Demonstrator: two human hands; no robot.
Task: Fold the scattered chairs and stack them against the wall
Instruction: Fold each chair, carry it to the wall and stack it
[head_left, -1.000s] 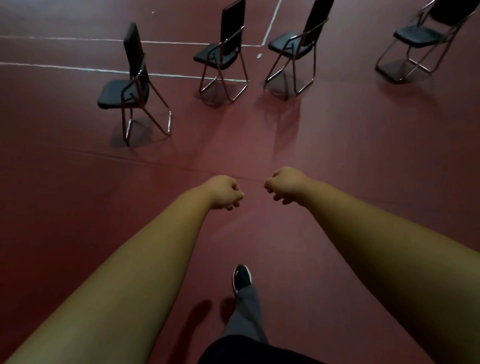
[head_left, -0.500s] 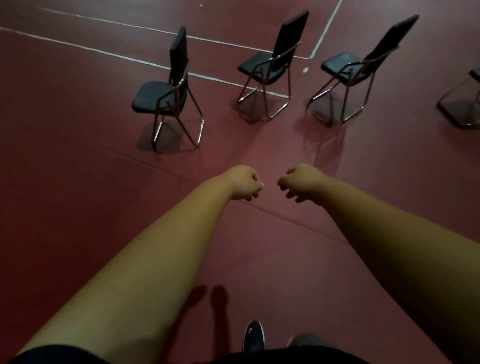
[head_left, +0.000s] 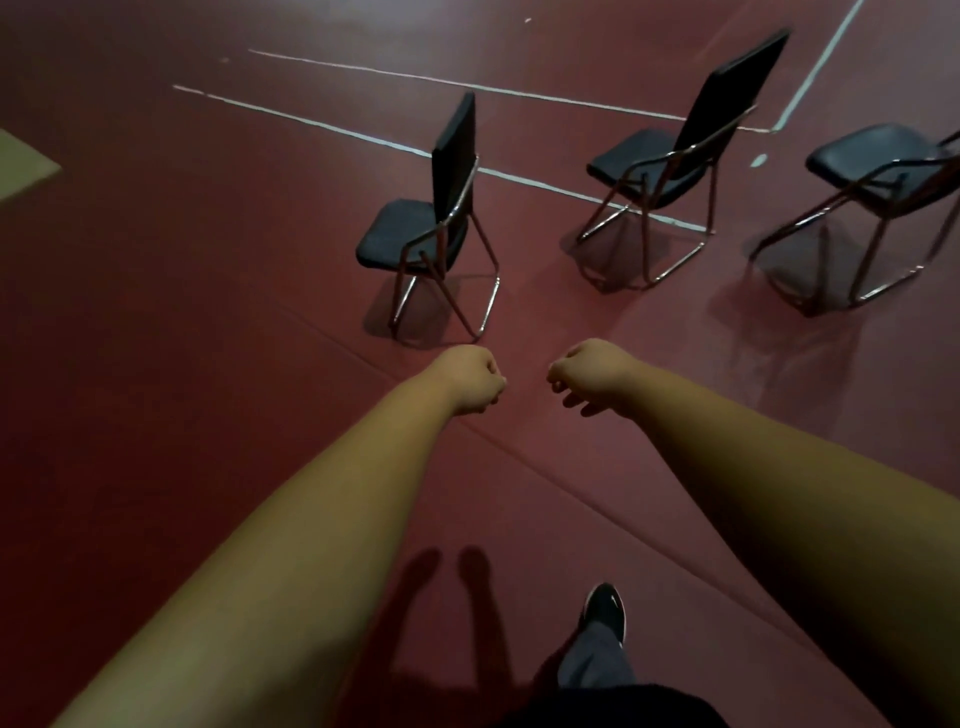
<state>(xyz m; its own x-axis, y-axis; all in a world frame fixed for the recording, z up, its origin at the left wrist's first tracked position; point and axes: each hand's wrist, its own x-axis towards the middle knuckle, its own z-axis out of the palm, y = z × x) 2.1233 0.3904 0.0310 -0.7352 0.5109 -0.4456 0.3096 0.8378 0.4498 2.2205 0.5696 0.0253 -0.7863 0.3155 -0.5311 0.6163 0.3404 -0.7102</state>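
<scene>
1. The fingers of the left hand (head_left: 470, 379) are curling into a closed fist and gripping nothing. The fingers of the right hand (head_left: 592, 371) are curling under too, a little looser, and are also holding nothing.
2. Both hands are hovering side by side at the end of outstretched bare arms, apart from each other, just short of the nearest folding chair (head_left: 431, 228) and not touching it.
3. That chair is standing fully open on the red floor (head_left: 156, 364), with its seat down and its metal legs spread.
4. Beyond it to the right, a second folding chair (head_left: 670, 161) is standing open as well. Further right again, a third chair (head_left: 883, 171) is standing open, partly cut off by the edge of view.
5. White floor lines (head_left: 332, 122) are running behind the nearest chair. A dark shoe (head_left: 605, 610) is showing on the near side of it, well below the hands.
6. As I judge it, the job is barely under way here. Every chair in sight is waiting to be folded, no stack is showing, and no wall is in view.
</scene>
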